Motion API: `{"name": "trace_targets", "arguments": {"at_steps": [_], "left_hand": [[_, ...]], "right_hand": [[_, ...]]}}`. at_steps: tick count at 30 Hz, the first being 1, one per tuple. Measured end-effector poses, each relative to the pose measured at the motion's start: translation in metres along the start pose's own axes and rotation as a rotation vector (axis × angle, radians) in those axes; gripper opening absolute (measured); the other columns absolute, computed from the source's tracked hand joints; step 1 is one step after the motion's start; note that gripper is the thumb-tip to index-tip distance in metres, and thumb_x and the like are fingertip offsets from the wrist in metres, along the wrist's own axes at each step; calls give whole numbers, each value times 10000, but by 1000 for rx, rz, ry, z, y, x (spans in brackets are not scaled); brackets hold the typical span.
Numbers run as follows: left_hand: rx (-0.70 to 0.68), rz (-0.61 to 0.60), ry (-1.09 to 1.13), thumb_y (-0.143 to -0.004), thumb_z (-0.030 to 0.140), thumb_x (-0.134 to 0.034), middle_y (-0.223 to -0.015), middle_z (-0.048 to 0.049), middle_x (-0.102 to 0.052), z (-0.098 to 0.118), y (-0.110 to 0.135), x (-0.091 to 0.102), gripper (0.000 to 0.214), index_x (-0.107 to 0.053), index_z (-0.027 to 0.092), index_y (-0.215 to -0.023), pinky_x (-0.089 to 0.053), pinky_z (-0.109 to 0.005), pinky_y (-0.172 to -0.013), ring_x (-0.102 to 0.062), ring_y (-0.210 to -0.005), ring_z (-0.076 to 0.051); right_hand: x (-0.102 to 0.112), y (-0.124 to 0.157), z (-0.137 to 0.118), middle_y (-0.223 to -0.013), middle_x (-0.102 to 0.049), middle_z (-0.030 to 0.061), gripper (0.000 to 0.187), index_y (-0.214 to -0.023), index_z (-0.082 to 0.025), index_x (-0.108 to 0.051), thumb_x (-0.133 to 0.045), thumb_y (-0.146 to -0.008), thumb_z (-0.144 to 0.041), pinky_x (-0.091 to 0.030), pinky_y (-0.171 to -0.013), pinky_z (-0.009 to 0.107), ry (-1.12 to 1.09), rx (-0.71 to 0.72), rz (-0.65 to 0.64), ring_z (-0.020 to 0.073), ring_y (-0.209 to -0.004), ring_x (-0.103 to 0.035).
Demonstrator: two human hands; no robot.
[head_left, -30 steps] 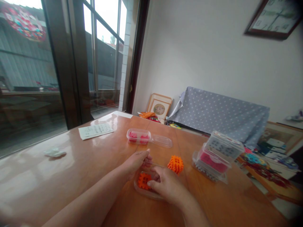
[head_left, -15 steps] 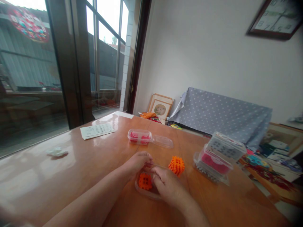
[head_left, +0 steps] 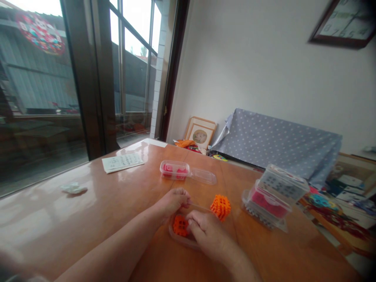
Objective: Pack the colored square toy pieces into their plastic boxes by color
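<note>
A small clear plastic box (head_left: 179, 237) lies on the wooden table (head_left: 123, 203) in front of me, with an orange lattice cube (head_left: 180, 225) inside it. My left hand (head_left: 173, 201) pinches the box's far rim with closed fingers. My right hand (head_left: 204, 233) rests over the box's right side, thumb and fingers pressed against the orange cube. A second orange lattice cube (head_left: 220, 206) sits loose on the table just right of the box.
Further back stands an open clear box with pink pieces (head_left: 174, 170), its lid (head_left: 203, 176) beside it. Stacked clear boxes (head_left: 272, 197) stand at the right. A printed sheet (head_left: 122, 162) and a crumpled tissue (head_left: 73, 188) lie at the left, near the window.
My right hand has slid slightly back and right across the box, uncovering more of the orange cube inside. The left hand stays on the rim. The view has drifted a little.
</note>
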State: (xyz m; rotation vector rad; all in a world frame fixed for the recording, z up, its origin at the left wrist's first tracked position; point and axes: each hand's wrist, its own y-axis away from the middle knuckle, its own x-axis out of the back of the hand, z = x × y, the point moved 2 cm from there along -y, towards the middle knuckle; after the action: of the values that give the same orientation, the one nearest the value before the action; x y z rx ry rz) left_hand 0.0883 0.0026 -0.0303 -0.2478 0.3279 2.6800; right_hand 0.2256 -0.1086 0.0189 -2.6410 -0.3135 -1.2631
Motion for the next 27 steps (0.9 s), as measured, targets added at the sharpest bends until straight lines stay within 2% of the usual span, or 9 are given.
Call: {"name": "trace_targets", "arguments": {"at_steps": [6, 10, 13, 22, 27], "left_hand": [[-12, -2, -5, -622, 186, -619, -773, -34, -693, 1, 2, -2, 170, -585, 174, -789, -432, -230, -612, -604, -667, -137], [-15, 3, -8, -623, 179, -604, -784, -38, -700, 2, 3, -1, 172, -586, 176, -795, -436, -227, -620, -625, -695, -146], [-13, 3, -15, -622, 173, -597, -796, -42, -704, 2, 3, -1, 164, -597, 173, -786, -439, -225, -626, -629, -705, -145], [-30, 7, -24, -633, 172, -596, -801, -46, -713, 3, 4, -1, 165, -602, 175, -798, -450, -234, -645, -640, -711, -149], [-53, 7, -22, -608, 162, -596, -780, -37, -709, 2, 3, -1, 178, -594, 178, -786, -446, -244, -646, -628, -682, -146]], "right_hand": [[0, 1, -2, -817, -672, -22, 205, -848, -231, -614, -467, -987, -266, -345, -669, 247, -20, 43, 21, 143, -762, -600], [-1, 2, -7, -738, -625, -39, 269, -762, -220, -551, -454, -1001, -298, -322, -630, 242, -30, 62, -43, 127, -695, -561], [-1, 2, -9, -748, -645, -35, 288, -757, -219, -543, -447, -1007, -323, -316, -624, 245, 3, 54, -73, 129, -693, -562], [-1, 1, -7, -787, -703, -13, 295, -811, -219, -613, -432, -1018, -326, -352, -635, 248, 15, 21, -52, 142, -707, -619], [5, 1, -5, -862, -741, 9, 277, -902, -228, -706, -480, -994, -360, -438, -706, 261, -87, 55, 19, 173, -788, -662]]}}
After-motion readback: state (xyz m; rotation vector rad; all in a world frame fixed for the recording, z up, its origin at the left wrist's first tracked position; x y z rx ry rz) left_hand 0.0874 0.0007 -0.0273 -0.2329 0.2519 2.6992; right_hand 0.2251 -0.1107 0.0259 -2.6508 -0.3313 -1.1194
